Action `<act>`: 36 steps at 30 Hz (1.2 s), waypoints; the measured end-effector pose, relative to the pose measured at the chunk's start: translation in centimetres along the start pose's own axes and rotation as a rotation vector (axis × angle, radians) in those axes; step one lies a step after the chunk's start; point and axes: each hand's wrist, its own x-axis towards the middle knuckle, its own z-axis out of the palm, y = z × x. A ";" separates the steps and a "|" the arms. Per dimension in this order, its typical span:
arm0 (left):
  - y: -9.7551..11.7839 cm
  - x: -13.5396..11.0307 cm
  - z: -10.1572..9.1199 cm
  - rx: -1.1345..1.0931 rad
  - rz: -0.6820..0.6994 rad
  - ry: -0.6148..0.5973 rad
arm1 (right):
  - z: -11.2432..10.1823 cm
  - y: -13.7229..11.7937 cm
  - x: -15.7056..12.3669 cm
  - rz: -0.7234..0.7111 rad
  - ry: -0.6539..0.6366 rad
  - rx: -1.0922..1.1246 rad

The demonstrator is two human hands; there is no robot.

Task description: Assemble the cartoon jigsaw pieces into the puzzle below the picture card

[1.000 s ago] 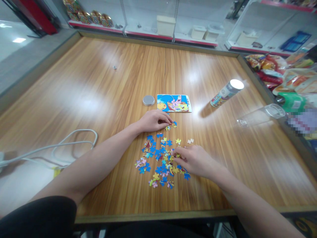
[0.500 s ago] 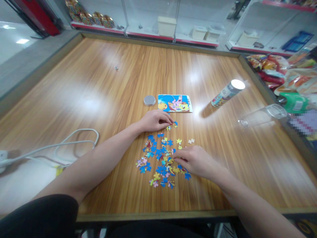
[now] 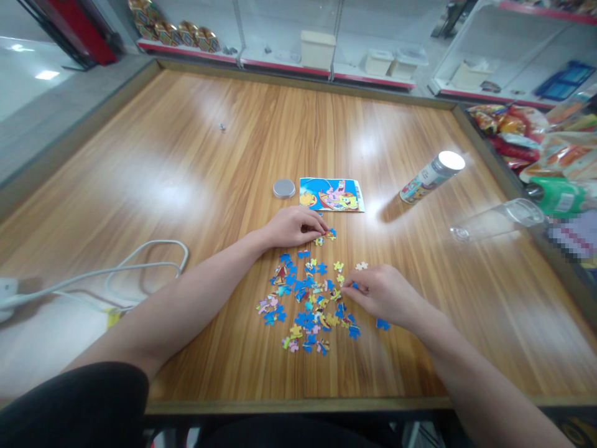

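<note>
Loose jigsaw puzzle pieces [image 3: 305, 320], mostly blue and yellow with some pink, lie spread on the wooden table before me. My left hand [image 3: 298, 227] rests beyond the pile, its fingers pinched together at a small cluster of puzzle pieces [image 3: 331, 234] just below the picture card [image 3: 331, 195]. The card shows yellow and pink cartoon figures on blue. At the right edge of the pile, my right hand [image 3: 385, 295] has thumb and forefinger closed around a puzzle piece, of which a bit of blue shows. One blue piece [image 3: 383, 324] lies below that hand.
A round silver lid [image 3: 283, 188] sits left of the card. To the right stand a printed tube [image 3: 429, 179] and a clear plastic cylinder [image 3: 497, 221]. White cables [image 3: 149, 267] lie at left. Snack bags [image 3: 517, 130] crowd the right edge; shelves stand behind.
My right hand has moved to the right, away from the middle of the pile, and a blue piece now shows below it. My left hand has stayed at the small cluster.
</note>
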 end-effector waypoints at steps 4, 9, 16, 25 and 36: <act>0.0 0.0 -0.1 0.001 -0.001 -0.003 | -0.2 0.3 0.1 0.009 -0.006 0.006; 0.1 0.0 0.0 -0.004 -0.010 -0.001 | 0.3 -0.1 0.1 -0.012 -0.043 0.017; 0.1 0.0 -0.1 -0.008 -0.017 -0.009 | 0.8 -0.4 0.1 -0.033 -0.096 0.015; 0.1 0.0 -0.1 -0.014 -0.001 -0.007 | 0.6 -0.3 0.0 -0.030 -0.079 0.043; 0.0 0.0 0.0 -0.082 0.043 0.065 | 1.1 0.0 0.1 -0.029 -0.126 -0.012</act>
